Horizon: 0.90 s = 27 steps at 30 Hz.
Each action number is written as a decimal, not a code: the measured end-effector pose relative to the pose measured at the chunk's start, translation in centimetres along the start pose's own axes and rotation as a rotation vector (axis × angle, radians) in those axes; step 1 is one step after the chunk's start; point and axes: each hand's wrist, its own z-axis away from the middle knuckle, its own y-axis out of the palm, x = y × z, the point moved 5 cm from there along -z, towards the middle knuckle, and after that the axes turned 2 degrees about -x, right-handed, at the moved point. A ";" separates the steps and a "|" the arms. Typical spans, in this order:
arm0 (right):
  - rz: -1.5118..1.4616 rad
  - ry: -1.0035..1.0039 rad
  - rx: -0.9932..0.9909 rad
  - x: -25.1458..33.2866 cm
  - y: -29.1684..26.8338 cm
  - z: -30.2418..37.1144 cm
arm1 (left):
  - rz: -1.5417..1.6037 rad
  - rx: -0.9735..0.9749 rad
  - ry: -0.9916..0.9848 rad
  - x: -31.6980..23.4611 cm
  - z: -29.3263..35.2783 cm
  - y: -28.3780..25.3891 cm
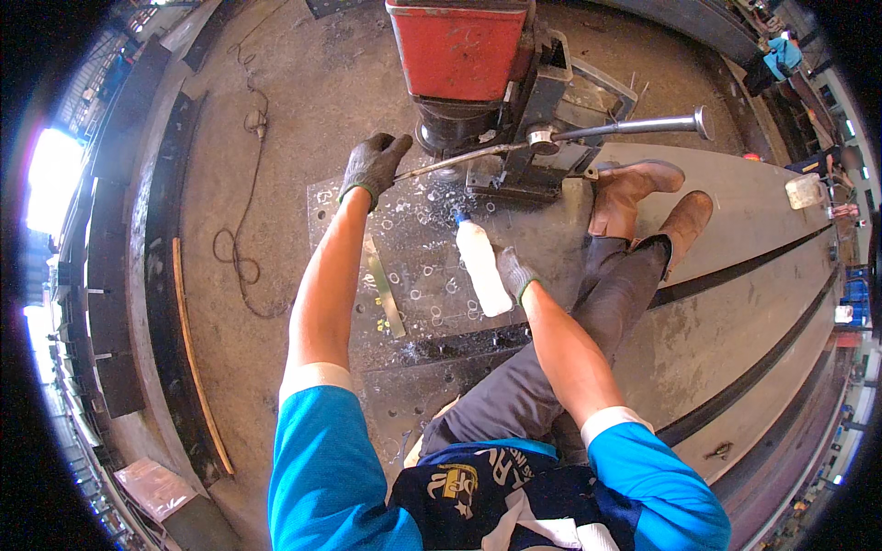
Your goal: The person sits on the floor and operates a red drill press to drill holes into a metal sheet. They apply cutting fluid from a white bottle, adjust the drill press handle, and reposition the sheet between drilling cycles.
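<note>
My left hand [373,167], in a dark grey glove, is closed at the end of a thin feed lever [459,163] on a red and black drill press [459,55]. Part of its grip is hidden by the glove. In my gloved right hand [514,274] I hold a white squeeze bottle [481,268], tilted with its blue tip toward the drill's base. Beneath both hands lies a dark steel plate [450,317] with chalk circles, drilled holes and bright shavings around the drill. A flat metal strip [382,288] rests on the plate, left of the bottle.
A thick metal handle [643,126] sticks out right from the drill. My booted feet [643,197] rest beside it on long steel plates [735,275] with dark gaps. A cable [248,202] loops over the floor at left, near steel beams [152,239]. Another person [781,57] is far right.
</note>
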 end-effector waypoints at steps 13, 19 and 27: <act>0.415 0.035 -0.289 -1.5 -2.2 -0.4 | -0.005 -0.020 0.022 0.7 -0.4 0.6; 0.377 0.035 -0.271 -1.7 -2.4 -0.4 | -0.023 -0.048 0.045 0.5 -0.1 0.5; -0.328 0.039 0.088 -0.3 0.4 -0.2 | -0.042 -0.028 0.043 0.8 -0.5 0.7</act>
